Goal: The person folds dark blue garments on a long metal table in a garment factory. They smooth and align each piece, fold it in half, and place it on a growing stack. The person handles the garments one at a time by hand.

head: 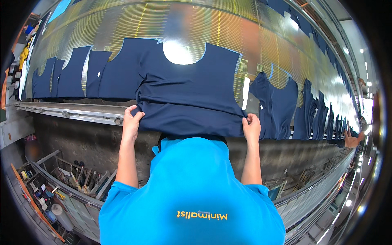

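Observation:
A navy fabric panel [190, 82] with a scooped neckline lies on a long glossy printing table [183, 15]. Its upper part is spread flat, while creases run across the middle. The near edge hangs over the table's front rail. My left hand [131, 121] pinches the near left corner between thumb and fingers. At the near right corner, my right hand [252, 124] grips the cloth the same way. A narrow white strip [246, 93] lies just beyond my right hand. Left of the panel, another navy piece [121, 73] lies flat, partly overlapped by it.
More navy cut pieces [73, 70] line the table to the left, and rumpled ones [275, 107] to the right. A metal rail [70, 113] edges the table. Another person's hand [352, 139] shows far right. Behind me stand a metal rack [82, 180] and a cluttered shelf [46, 199].

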Tool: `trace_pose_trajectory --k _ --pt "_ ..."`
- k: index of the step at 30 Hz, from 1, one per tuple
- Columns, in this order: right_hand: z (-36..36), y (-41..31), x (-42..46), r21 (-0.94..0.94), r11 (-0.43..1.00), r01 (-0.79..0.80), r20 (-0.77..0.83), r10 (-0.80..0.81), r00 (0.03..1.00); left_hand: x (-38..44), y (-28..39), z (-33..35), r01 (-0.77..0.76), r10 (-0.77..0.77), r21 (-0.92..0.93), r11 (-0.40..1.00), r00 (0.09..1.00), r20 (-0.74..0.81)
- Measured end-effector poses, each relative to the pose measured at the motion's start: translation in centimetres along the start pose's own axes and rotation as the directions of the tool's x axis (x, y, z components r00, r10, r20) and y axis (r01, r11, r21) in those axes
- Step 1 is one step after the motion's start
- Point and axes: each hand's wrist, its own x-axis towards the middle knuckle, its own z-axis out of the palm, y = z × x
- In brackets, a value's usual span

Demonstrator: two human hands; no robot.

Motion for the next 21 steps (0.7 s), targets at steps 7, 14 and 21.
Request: trace_pose_trajectory --k 7,14,21 --pt "6.2 -10.4 6.8 0.004 0.789 0.615 -0.057 -0.614 0.787 -3.3 0.6 0.5 0.133 -0.129 -0.077 0.988 0.990 0.060" --pt "13.9 -12.5 10.8 -0.443 0.617 0.650 0.201 -0.638 0.743 -5.2 -0.2 -1.3 0.031 -0.030 0.112 0.993 0.999 -0.012" --pt "14.3 -16.2 9.8 -0.241 0.558 0.794 0.145 -0.788 0.598 -6.3 -2.6 -1.8 -0.053 0.095 0.293 0.955 0.987 -0.133"
